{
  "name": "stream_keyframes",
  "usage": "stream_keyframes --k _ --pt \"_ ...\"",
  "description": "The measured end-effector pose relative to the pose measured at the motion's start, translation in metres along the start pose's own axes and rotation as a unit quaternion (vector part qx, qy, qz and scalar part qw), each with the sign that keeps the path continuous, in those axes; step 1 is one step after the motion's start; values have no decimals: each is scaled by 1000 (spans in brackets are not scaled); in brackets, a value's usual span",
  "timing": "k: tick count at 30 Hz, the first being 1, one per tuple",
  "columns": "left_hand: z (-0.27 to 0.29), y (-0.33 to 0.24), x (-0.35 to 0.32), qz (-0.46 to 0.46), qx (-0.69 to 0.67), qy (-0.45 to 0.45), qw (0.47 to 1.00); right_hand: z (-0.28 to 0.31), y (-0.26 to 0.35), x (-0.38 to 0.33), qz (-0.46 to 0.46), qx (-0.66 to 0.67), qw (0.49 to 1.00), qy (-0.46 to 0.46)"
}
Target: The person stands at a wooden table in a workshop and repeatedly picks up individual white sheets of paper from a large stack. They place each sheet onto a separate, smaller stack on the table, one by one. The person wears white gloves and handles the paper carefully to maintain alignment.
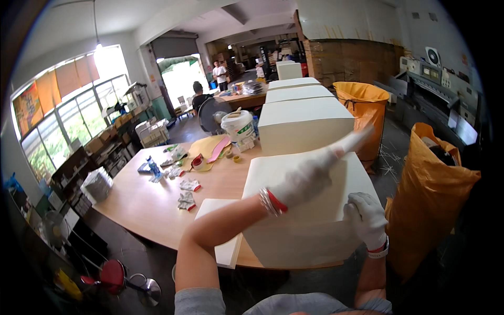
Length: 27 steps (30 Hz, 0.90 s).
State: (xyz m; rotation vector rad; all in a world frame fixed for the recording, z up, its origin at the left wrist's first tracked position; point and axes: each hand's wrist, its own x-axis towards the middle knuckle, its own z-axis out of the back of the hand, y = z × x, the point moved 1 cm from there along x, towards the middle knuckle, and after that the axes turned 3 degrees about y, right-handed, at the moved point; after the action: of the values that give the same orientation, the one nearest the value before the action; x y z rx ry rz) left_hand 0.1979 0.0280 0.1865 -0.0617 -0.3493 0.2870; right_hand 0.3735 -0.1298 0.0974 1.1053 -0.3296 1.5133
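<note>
At centre frame, the gloved left hand (307, 178) lifts a paper sheet (357, 140) off the white stack (294, 236), which the right hand (366, 218) presses with loose fingers.

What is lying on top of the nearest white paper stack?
On the nearest white paper stack the gloved right hand rests at its right edge. The gloved left hand is blurred above it. The sheet area beneath both hands is hidden.
</note>
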Motion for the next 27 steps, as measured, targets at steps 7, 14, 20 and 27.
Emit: stream_keyframes --k 7,14,20,27 --pt "112 80 -86 0 -375 -466 801 -9 21 -1 25 -56 998 -9" --pt "96 168 -186 10 -426 -636 644 -118 141 43 228 40 959 162" --pt "94 195 -215 6 -490 -678 547 -142 167 30 273 33 951 139" --pt "68 141 -236 144 -271 -730 610 -182 190 8 147 192 958 155"
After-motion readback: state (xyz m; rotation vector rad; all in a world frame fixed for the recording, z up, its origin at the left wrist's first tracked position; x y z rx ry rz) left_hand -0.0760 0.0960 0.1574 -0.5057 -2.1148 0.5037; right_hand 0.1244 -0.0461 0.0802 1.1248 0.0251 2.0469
